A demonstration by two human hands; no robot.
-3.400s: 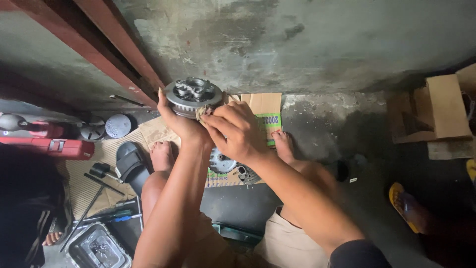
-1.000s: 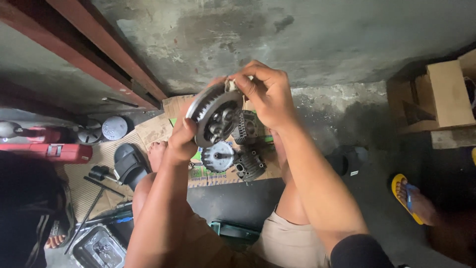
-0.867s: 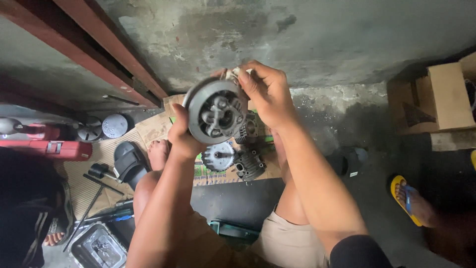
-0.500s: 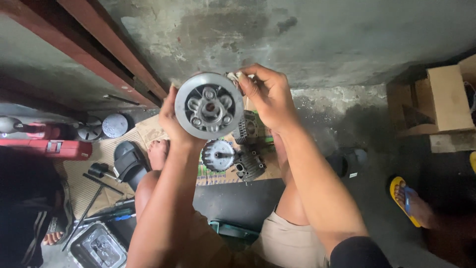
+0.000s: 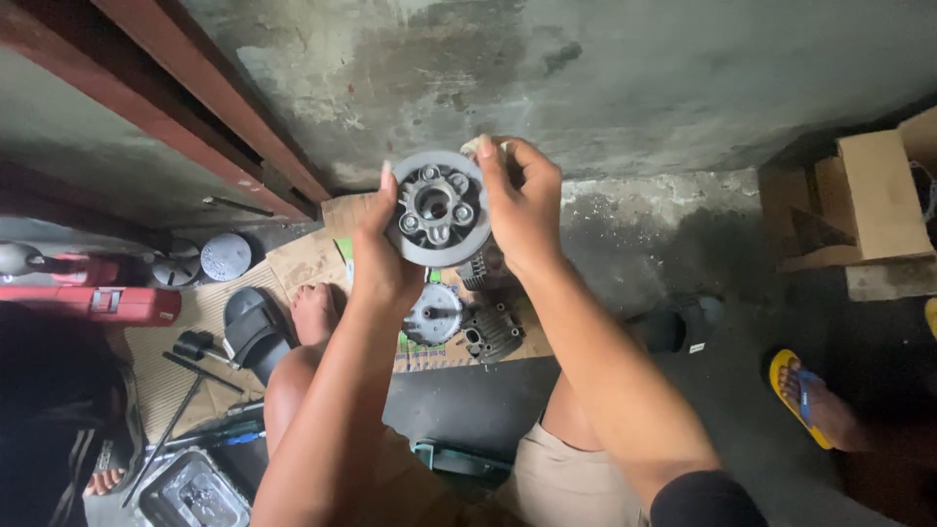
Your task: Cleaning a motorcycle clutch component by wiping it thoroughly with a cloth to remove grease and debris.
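Note:
A round grey metal clutch-like disc [image 5: 436, 209] with a hub and several bolt bosses is held up in front of me, its flat face toward the camera. My left hand [image 5: 379, 263] grips its left rim from below. My right hand [image 5: 522, 210] clasps its right rim, with a small pale object pinched at the fingertips. Below the disc, on flattened cardboard [image 5: 303, 263], lie a round metal cover [image 5: 434, 314] and a dark finned engine part [image 5: 491, 334].
A black sandal [image 5: 252, 332] and my bare foot [image 5: 313, 312] rest on the cardboard. Hand tools [image 5: 190, 351] and a red tool [image 5: 93, 304] lie at left, with a metal tray [image 5: 193, 493] below. A cardboard box [image 5: 859, 210] stands right; another person's foot in a yellow sandal [image 5: 810, 400].
The disc has been raised from near the cardboard and turned over, from edge-on and tilted to flat face toward me. Both hands shifted to its rim.

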